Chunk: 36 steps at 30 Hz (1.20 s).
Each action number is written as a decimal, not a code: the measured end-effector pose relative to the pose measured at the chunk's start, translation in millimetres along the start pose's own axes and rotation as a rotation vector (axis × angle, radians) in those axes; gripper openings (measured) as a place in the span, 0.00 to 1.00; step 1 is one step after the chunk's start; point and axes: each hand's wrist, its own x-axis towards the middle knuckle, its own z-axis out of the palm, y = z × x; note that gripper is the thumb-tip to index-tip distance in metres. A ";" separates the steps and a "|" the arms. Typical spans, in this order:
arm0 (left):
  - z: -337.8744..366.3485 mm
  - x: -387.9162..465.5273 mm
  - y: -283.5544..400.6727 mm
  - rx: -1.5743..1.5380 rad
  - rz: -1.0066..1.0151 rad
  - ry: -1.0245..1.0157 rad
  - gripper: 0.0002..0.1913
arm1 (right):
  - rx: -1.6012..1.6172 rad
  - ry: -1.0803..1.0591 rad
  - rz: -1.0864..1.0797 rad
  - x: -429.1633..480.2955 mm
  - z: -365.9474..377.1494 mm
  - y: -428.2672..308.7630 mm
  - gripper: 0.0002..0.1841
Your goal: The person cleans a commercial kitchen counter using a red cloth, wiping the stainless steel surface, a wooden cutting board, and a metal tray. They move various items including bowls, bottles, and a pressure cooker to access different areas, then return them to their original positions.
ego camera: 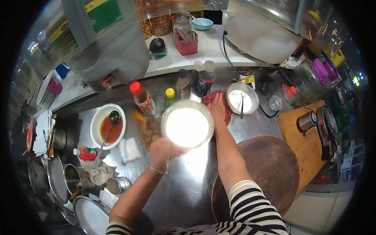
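Observation:
My left hand (163, 149) grips the near-left rim of a round tub (212, 126) with bright white contents, held above the steel counter (182, 179). Glare and blur hide what the contents are. My right hand (218, 108) lies on a dark red cloth (228, 113), fingers stretched over it; whether it pinches the fabric cannot be told. Just right of the cloth stands a clear bowl (255, 102) of white powder or paste with a spoon (242, 104) in it. Behind the tub are a yellow-capped bottle (170, 95) and a dark bottle (204, 83).
A round wooden board (267, 173) sits at the right, beside a wooden panel (305, 147) carrying a steel cup (305, 122). Leftward are a white bowl (94, 126) of reddish-brown liquid with a ladle (114, 118), a red-capped jar (143, 100), and several metal pots (70, 176).

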 end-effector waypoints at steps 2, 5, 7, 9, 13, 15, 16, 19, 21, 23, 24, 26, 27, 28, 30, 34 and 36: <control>-3.4 -10.6 -7.9 -0.015 -0.008 0.025 0.10 | 0.018 0.050 -0.025 18.5 4.2 0.6 0.39; -2.9 -27.3 -22.0 -0.051 -0.036 0.088 0.11 | 0.037 0.022 -0.002 45.3 2.9 2.2 0.41; -2.5 -35.0 -28.8 -0.047 -0.058 0.103 0.12 | 0.026 -0.021 -0.001 59.4 -0.4 5.2 0.41; -3.2 -41.8 -32.7 -0.018 -0.094 0.087 0.12 | -0.135 -0.079 -0.044 68.8 -2.8 8.8 0.40; -3.8 -47.8 -33.5 -0.036 -0.120 0.077 0.12 | -0.269 -0.212 -0.060 70.9 -2.5 10.7 0.35; -4.4 -48.9 -30.7 -0.045 -0.088 0.062 0.12 | -0.217 -0.124 -0.199 65.5 -4.6 9.5 0.34; -4.7 -49.5 -29.1 -0.046 -0.083 0.056 0.12 | -0.253 -0.043 -0.270 61.7 -6.1 7.6 0.35; -7.1 -51.2 -25.5 -0.019 -0.041 0.067 0.13 | -0.250 -0.125 -0.213 49.5 -14.6 2.7 0.35; -8.5 -51.0 -25.2 -0.032 -0.059 0.086 0.11 | -0.182 -0.188 -0.133 41.1 -19.6 -0.5 0.34; -9.9 -50.7 -26.8 -0.025 -0.057 0.098 0.10 | -0.245 -0.159 -0.128 33.7 -21.1 -4.6 0.32; -10.5 -49.9 -28.0 -0.013 -0.051 0.098 0.10 | -0.277 -0.102 -0.137 28.1 -20.7 -5.9 0.31; -11.8 -49.4 -30.7 0.005 -0.056 0.095 0.11 | -0.300 -0.091 -0.150 17.6 -20.7 -5.1 0.31; -12.9 -49.4 -31.8 0.010 -0.069 0.093 0.11 | -0.291 -0.139 -0.156 11.5 -21.8 -2.3 0.31; -13.8 -51.5 -33.1 0.011 -0.084 0.092 0.11 | -0.298 -0.161 -0.162 4.3 -22.6 0.0 0.32; -16.8 -58.8 -34.4 0.004 -0.107 0.115 0.11 | -0.278 -0.154 -0.188 -12.7 -24.3 2.7 0.33; -27.2 -84.9 -33.8 -0.025 -0.100 0.152 0.11 | -0.274 -0.136 -0.180 -56.8 -30.5 -5.5 0.35; -32.8 -102.4 -35.7 -0.057 -0.092 0.193 0.12 | -0.298 -0.197 -0.149 -81.2 -34.6 -16.7 0.36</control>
